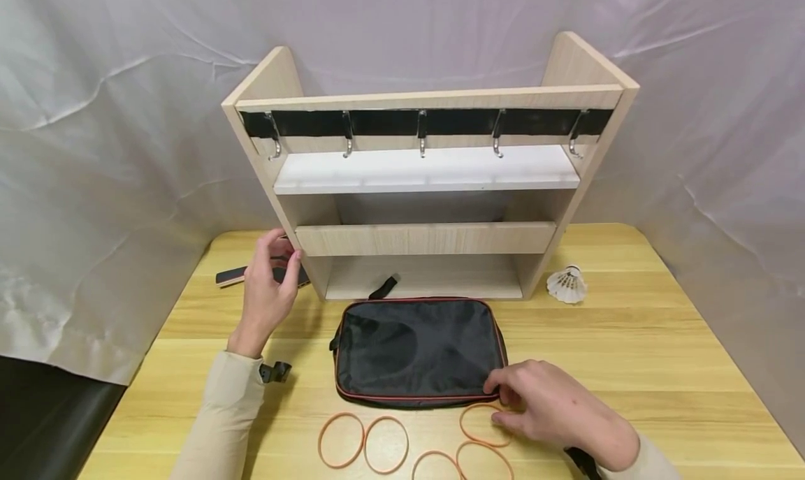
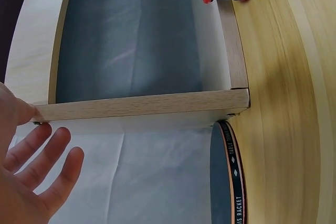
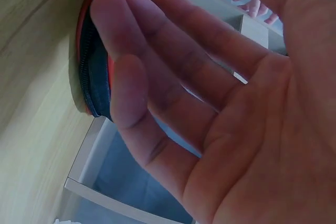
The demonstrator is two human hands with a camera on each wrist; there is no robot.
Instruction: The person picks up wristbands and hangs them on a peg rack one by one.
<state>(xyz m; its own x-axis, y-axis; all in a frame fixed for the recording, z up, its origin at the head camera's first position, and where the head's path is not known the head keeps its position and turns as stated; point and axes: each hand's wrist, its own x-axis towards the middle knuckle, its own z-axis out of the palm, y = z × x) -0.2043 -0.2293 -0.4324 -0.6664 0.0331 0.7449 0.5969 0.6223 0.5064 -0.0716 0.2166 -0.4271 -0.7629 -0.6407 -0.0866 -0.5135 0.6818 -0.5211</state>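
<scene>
Left hand (image 1: 265,295) toward the left edge of the surface (image 1: 648,354), fingers loosely bent; right hand (image 1: 546,404) toward the right edge, fingers likewise bent.

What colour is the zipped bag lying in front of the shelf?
The bag is black with red trim, best seen in the head view.

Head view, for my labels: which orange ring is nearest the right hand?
The topmost orange ring of the rightmost three; the right hand partly covers only it.

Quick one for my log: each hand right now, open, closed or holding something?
Left hand: open, at the side of the wooden shelf.
Right hand: open, at the corner of the black bag, gripping nothing.
</scene>
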